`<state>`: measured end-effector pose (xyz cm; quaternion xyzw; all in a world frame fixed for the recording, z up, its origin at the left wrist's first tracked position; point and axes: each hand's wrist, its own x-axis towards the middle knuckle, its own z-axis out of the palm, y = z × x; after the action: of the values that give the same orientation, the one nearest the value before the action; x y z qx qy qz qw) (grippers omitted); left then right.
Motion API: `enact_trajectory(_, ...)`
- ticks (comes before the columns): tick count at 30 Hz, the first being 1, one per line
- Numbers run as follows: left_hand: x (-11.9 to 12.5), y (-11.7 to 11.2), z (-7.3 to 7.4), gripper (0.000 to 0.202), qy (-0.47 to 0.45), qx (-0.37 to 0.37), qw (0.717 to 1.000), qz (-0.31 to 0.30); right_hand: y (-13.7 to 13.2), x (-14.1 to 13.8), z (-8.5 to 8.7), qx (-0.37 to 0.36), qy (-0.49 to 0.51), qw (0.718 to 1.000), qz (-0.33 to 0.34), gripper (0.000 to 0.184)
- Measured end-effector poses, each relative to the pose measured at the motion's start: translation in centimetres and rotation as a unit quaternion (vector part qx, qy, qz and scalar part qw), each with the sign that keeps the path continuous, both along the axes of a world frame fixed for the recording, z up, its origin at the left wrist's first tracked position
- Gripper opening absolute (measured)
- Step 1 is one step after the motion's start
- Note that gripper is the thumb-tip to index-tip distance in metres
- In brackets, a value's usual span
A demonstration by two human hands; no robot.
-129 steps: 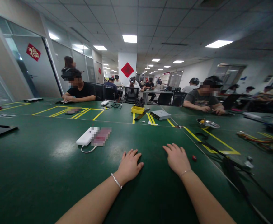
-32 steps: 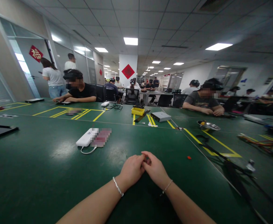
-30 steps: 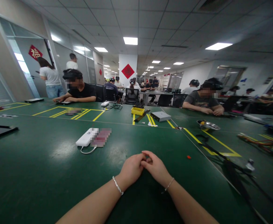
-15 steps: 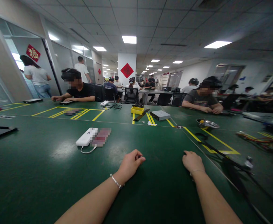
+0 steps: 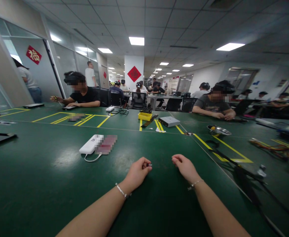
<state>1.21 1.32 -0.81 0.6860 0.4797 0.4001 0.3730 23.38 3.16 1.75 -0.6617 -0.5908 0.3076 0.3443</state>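
The person's left hand (image 5: 136, 172), low at the green table (image 5: 60, 197), pinches a small grey piece (image 5: 149, 165) between thumb and fingers, its end poking out on the side toward the right hand (image 5: 186, 168). That right hand is a little way off, about level with the other, its fingers curled in and pointing over at it; whether those fingertips grip anything, I can't tell from here. Each wrist wears a bracelet (image 5: 121, 190). Out past the left hand, to its left, a white power bank (image 5: 89, 144) lies beside a blurred reddish slab (image 5: 107, 145), with a white cable (image 5: 92, 160) looping in front. Further back are a yellow tray (image 5: 145, 117) and, near it, a flat grey box (image 5: 169, 121). Off to the right sits a shiny metal bowl (image 5: 223, 131), and a black strap (image 5: 243, 182) trails along the tabletop. Across from us two co-workers are seated, one in a black shirt (image 5: 87, 97), one in a grey shirt (image 5: 208, 104)
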Motion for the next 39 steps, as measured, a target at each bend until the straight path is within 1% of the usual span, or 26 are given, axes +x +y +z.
enact_trajectory(1, 0.0, -0.1, 0.0, 0.016, -0.005, 0.004, 1.0, -0.002, -0.4, -1.4, 0.0, -0.003, 0.082, 0.996, 0.032, 0.02)
enact_trajectory(3, 0.0, -0.2, 0.2, 0.015, -0.015, 0.011, 1.0, -0.008, -1.1, -3.8, -0.1, -0.014, 0.214, 0.973, 0.085, 0.018)
enact_trajectory(5, 0.0, -0.3, 0.4, 0.014, -0.019, 0.017, 1.0, -0.019, -1.7, -5.5, -0.4, -0.024, 0.285, 0.952, 0.111, 0.021)
enact_trajectory(7, -0.1, -0.4, 0.5, 0.013, -0.012, 0.028, 0.999, -0.025, -2.0, -6.4, -0.8, -0.028, 0.312, 0.942, 0.119, 0.022)
enact_trajectory(13, -0.1, -0.2, 0.1, 0.014, 0.018, 0.041, 0.999, -0.018, -1.8, -6.5, -1.6, -0.044, 0.333, 0.935, 0.11, 0.024)
enact_trajectory(18, 0.0, -0.1, 0.0, 0.013, 0.017, 0.042, 0.999, -0.012, -1.7, -6.3, -1.4, -0.064, 0.384, 0.917, 0.09, 0.025)
enact_trajectory(20, 0.0, -0.1, 0.1, 0.013, 0.016, 0.041, 0.999, -0.013, -1.8, -6.3, -1.3, -0.065, 0.4, 0.91, 0.089, 0.024)
enact_trajectory(23, 0.0, -0.1, 0.1, 0.014, 0.017, 0.043, 0.999, 0.001, -1.9, -6.4, -1.2, -0.063, 0.416, 0.902, 0.092, 0.022)
enact_trajectory(25, 0.0, -0.1, 0.0, 0.014, 0.014, 0.043, 0.999, 0.01, -1.9, -6.4, -1.1, -0.058, 0.412, 0.905, 0.091, 0.023)
enact_trajectory(28, 0.0, -0.1, 0.0, 0.011, 0.001, 0.041, 0.999, 0.011, -1.9, -6.5, -1.1, -0.027, 0.4, 0.912, 0.09, 0.024)
enact_trajectory(31, 0.1, -0.2, 0.2, 0.012, -0.02, 0.027, 0.999, -0.014, -1.8, -6.6, -1.1, -0.001, 0.382, 0.919, 0.101, 0.022)
enact_trajectory(34, 0.1, -0.2, 0.5, 0.018, -0.025, 0.013, 0.999, -0.044, -1.9, -6.7, -1.2, -0.008, 0.373, 0.921, 0.111, 0.024)
enact_trajectory(37, 0.0, -0.3, 0.6, 0.024, -0.008, 0.017, 0.998, -0.052, -1.8, -6.8, -1.5, -0.022, 0.378, 0.918, 0.117, 0.026)
enact_trajectory(39, 0.0, -0.2, 0.5, 0.022, -0.006, 0.022, 0.998, -0.054, -1.8, -6.8, -1.7, -0.028, 0.378, 0.918, 0.117, 0.025)
